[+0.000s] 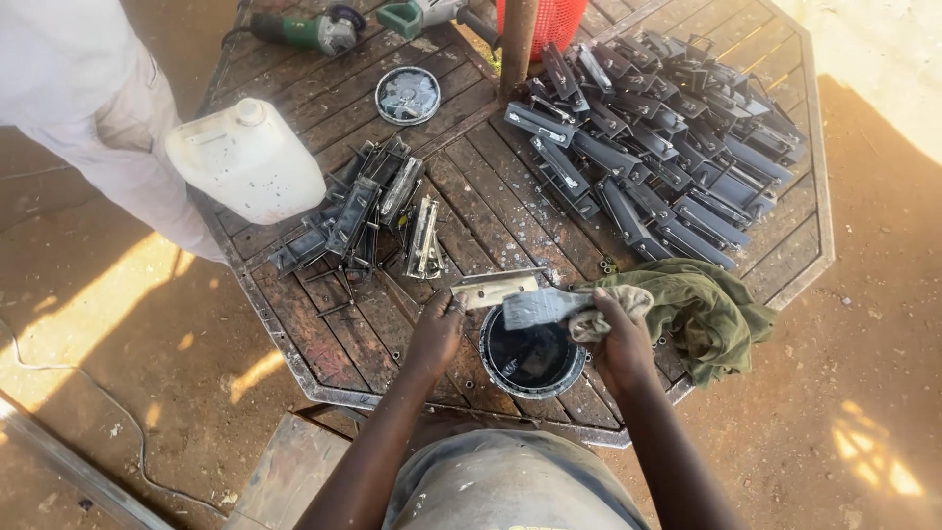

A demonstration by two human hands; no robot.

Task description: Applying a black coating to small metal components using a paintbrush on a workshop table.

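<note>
The left hand point(437, 329) is closed around the near end of a pale, unpainted metal bracket point(496, 289), holding it level just above the near edge of the slatted wooden surface point(314, 319). The right hand point(616, 339) grips a paintbrush point(542, 306) wrapped in a scrap of cloth, its grey-coated bristles pointing left and touching the bracket's right end. Directly below both sits an open can of dark paint point(532, 355), near the surface's near edge. An olive-green rag point(702, 309) lies bunched just right of the right hand. Far right, a large heap of dark painted brackets point(653, 147) covers the surface; a smaller pile of unpainted brackets point(368, 211) lies left of centre. A white plastic jerrycan point(245, 157) stands at the left, beside another person's pale sleeve point(88, 108). A round can lid point(407, 95) and a green angle grinder point(304, 29) lie at the far side.
</note>
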